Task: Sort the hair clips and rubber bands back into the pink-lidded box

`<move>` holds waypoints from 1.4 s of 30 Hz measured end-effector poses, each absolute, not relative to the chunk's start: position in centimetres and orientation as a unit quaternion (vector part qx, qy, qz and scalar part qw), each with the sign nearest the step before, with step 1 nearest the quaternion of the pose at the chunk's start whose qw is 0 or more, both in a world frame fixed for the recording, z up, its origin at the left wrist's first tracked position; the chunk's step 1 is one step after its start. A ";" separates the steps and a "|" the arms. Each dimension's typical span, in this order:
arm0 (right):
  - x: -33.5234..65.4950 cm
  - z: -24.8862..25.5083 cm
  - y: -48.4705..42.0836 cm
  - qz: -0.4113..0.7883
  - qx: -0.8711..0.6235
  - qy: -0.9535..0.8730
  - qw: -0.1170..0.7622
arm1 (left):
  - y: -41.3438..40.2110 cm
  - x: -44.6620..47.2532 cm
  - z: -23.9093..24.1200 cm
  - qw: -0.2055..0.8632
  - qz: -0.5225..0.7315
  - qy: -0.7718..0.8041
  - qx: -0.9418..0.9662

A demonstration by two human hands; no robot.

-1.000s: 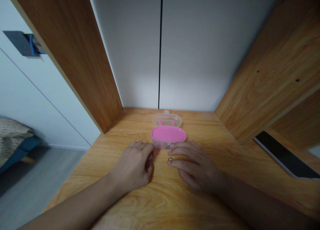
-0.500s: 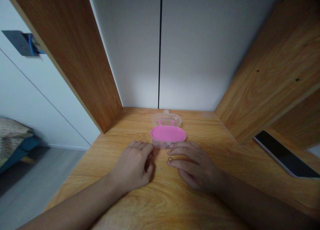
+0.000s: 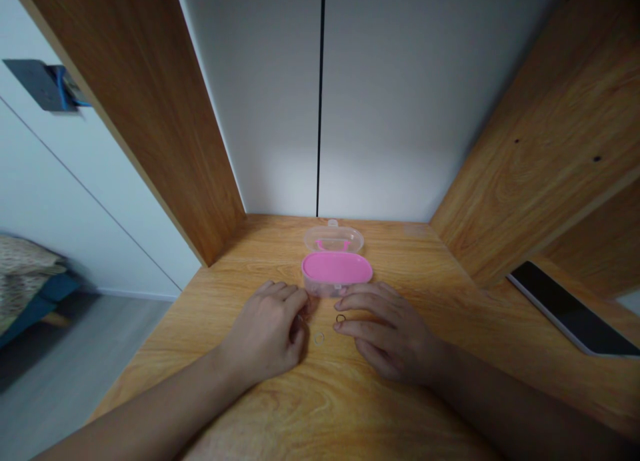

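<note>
In the head view, the person's left hand (image 3: 267, 327) rests on the wooden table (image 3: 320, 414), its fingers curled narrowly toward the thumb; whether they pinch anything cannot be told, as the inner side is dim and blurred. The right hand (image 3: 395, 334) lies opposite, its fingers loosely spread. A small dark ring (image 3: 341, 319) sits right at the right fingertips, between two of them. A pale ring (image 3: 319, 339) lies on the table in the gap between the two hands' fingers, nearer the left thumb. Just beyond both sets of fingertips stands a clear box with a pink top (image 3: 337, 268), its clear lid (image 3: 333, 237) opened back on the far side. A dark-faced tablet (image 3: 570, 307) lies well apart, right of the right fingers.
</note>
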State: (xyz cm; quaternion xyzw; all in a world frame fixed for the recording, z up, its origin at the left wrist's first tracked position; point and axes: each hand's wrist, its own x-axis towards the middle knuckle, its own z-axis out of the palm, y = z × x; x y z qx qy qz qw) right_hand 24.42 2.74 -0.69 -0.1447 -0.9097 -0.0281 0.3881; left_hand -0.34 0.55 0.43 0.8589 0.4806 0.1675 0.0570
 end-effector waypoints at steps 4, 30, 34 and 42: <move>24.3 -0.6 2.8 -0.029 -0.141 -0.907 0.396 | 0.6 -0.3 0.4 0.055 0.167 0.467 0.867; 23.9 -0.5 2.7 0.031 -0.112 -0.949 0.293 | 0.4 -0.4 0.6 0.083 0.248 0.431 0.863; 23.8 -0.5 2.6 0.048 -0.109 -0.962 0.245 | 0.4 -0.5 0.3 0.066 0.270 0.426 0.861; 23.6 -0.5 2.5 0.088 -0.100 -0.967 0.216 | 0.3 -0.6 0.0 0.060 0.326 0.354 0.875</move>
